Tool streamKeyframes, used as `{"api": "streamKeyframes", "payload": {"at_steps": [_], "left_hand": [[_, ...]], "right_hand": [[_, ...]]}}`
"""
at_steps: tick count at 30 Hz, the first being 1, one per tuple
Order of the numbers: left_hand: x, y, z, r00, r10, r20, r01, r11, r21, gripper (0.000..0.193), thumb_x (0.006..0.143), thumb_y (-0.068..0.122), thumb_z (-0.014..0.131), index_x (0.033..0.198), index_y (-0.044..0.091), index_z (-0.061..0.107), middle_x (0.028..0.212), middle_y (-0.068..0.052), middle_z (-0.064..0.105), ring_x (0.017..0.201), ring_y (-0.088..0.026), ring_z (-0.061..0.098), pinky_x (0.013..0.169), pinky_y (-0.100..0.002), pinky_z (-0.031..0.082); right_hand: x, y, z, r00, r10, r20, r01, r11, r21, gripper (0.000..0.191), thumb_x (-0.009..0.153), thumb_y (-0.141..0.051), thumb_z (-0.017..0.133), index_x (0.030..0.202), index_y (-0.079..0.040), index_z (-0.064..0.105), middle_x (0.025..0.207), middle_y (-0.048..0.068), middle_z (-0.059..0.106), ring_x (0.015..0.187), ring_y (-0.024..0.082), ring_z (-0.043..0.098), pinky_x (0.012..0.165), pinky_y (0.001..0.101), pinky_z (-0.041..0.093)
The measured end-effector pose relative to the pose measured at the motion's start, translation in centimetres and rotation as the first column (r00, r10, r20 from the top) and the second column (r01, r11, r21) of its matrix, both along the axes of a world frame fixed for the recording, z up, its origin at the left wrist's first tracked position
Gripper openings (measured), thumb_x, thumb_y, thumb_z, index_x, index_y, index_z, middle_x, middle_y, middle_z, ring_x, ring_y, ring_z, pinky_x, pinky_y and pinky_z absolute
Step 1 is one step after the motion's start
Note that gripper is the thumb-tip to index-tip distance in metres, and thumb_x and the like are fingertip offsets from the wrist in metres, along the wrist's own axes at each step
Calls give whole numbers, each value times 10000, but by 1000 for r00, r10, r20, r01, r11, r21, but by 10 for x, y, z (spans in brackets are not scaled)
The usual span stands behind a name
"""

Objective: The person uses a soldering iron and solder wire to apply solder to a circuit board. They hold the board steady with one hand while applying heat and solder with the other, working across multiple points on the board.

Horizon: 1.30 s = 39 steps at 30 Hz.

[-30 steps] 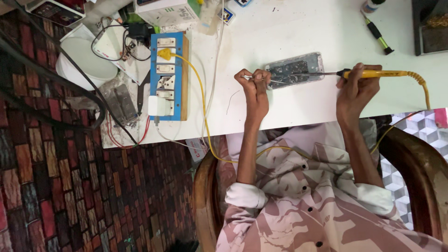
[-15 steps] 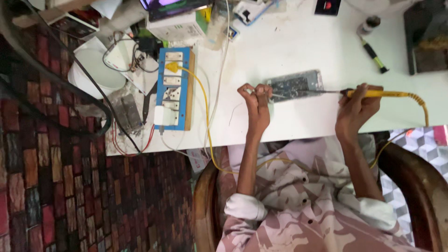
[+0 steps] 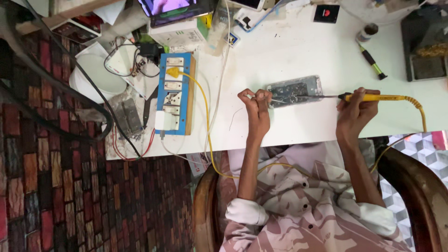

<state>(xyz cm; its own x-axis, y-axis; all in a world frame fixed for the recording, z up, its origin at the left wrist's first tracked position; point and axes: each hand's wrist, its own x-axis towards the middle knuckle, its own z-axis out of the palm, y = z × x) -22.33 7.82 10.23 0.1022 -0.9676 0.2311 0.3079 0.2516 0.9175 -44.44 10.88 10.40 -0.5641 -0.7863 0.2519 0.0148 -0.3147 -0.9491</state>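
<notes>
An opened phone with its circuit board showing (image 3: 295,91) lies on the white table (image 3: 298,46). My left hand (image 3: 255,105) is closed on a thin metal tool, probably tweezers, whose tip rests on the left end of the phone. My right hand (image 3: 355,112) grips a yellow-handled soldering iron (image 3: 380,97). Its thin metal tip reaches left over the phone's right end. A yellow coiled cord runs from the iron off the table's edge.
A blue socket board (image 3: 175,93) with a yellow plug and cable lies to the left. A green-and-black screwdriver (image 3: 373,60), a small bottle (image 3: 366,32), a dark tray (image 3: 424,46) and a white box (image 3: 179,32) sit further back. A wooden chair arm (image 3: 420,186) is at the right.
The view has tilted, so the table and hands sit lower in the picture. Both hands stay at the phone with the same tools.
</notes>
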Motion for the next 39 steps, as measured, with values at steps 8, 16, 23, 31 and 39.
{"api": "streamKeyframes", "payload": {"at_steps": [8, 16, 23, 31, 39], "left_hand": [[-2, -2, -2, 999, -20, -35, 19, 1000, -15, 184, 1138, 87, 348, 1090, 120, 173, 893, -95, 465, 858, -161, 415, 864, -311, 411], [-2, -2, -2, 999, -25, -38, 25, 1000, -3, 198, 1138, 96, 362, 1092, 123, 172, 917, -115, 491, 870, -160, 430, 869, -303, 417], [-2, 0, -7, 998, -18, -63, 20, 999, 34, 191, 1119, 78, 362, 1103, 122, 176, 931, -113, 498, 876, -156, 454, 864, -301, 430], [1, 2, -3, 996, 24, 82, -24, 1000, 5, 175, 1129, 58, 337, 1097, 119, 176, 883, -110, 509, 831, -149, 421, 825, -291, 399], [2, 6, 4, 997, 22, 68, -21, 1000, -18, 170, 1156, 108, 346, 1107, 126, 184, 877, -88, 502, 832, -143, 427, 817, -287, 408]], "right_hand": [[0, -3, 6, 999, -28, 26, 27, 999, 21, 209, 1197, -155, 559, 1071, -10, 475, 797, 51, 540, 605, 114, 493, 566, 266, 423], [-6, -3, -1, 985, 34, 172, -21, 997, -78, 70, 1157, -23, 540, 1120, -1, 486, 929, 56, 574, 671, 126, 518, 623, 290, 474], [2, 4, 8, 999, -23, 33, 22, 999, 28, 181, 1171, -97, 587, 1060, -6, 475, 832, 52, 547, 592, 89, 462, 544, 258, 396], [4, 3, 12, 995, 7, 100, -10, 1000, 29, 184, 1161, -110, 583, 1045, -27, 467, 814, 32, 523, 568, 64, 428, 513, 242, 364], [4, 5, 14, 998, 1, 66, -2, 1000, 25, 195, 1180, -119, 562, 1044, -16, 467, 818, 48, 531, 582, 92, 438, 534, 263, 381]]}}
